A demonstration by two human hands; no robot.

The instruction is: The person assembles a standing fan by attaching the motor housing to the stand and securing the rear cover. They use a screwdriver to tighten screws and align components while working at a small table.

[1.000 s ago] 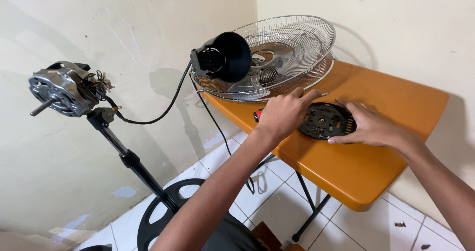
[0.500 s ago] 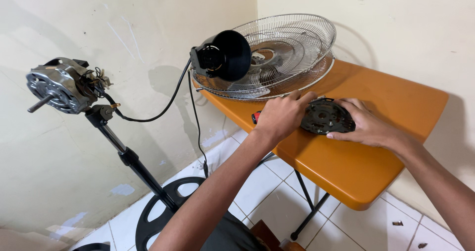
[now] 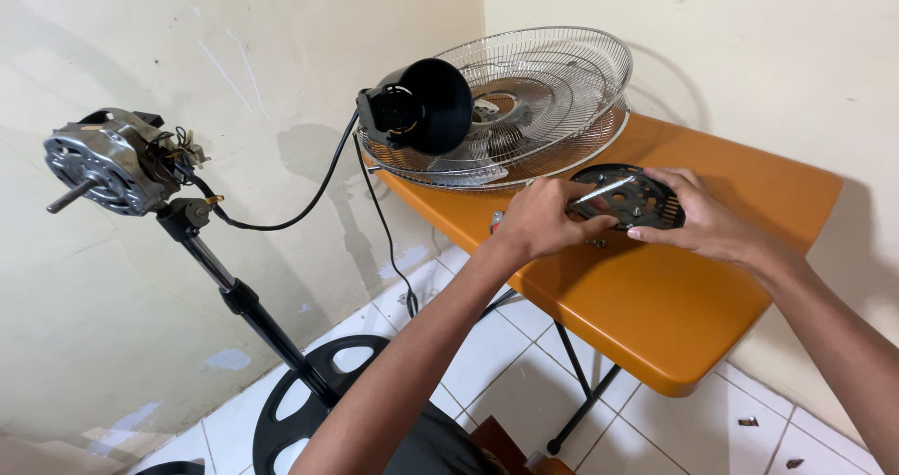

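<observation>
- At far left, the bare fan motor (image 3: 110, 161) sits on top of a black stand pole (image 3: 248, 311). Its shaft points down and to the left, and loose wiring shows at its rear.
- The pole runs down to a round black base (image 3: 309, 409) on the white tiled floor (image 3: 487, 363).
- A black cable (image 3: 309, 199) leaves the motor, sags, and rises to the black motor housing cover (image 3: 421, 105), which rests against the wire fan guards (image 3: 548, 96).
- The guards lie stacked at the far left corner of the orange table (image 3: 655, 297), tilted up toward the wall.
- Your left hand (image 3: 543, 218) is curled closed around a slim metal tool (image 3: 604, 191). The tool's shaft lies across the near left edge of the black round perforated disc (image 3: 632, 197).
- A small red item shows just behind your left hand on the table; it is too hidden to identify.
- The disc sits on the table top, just in front of the guards and between your two hands.
- Your right hand (image 3: 707, 222) grips the disc's right side. The thumb lies along the near edge and the fingers wrap over the far rim.
- Small debris (image 3: 749, 422) lies on the floor tiles at lower right.
</observation>
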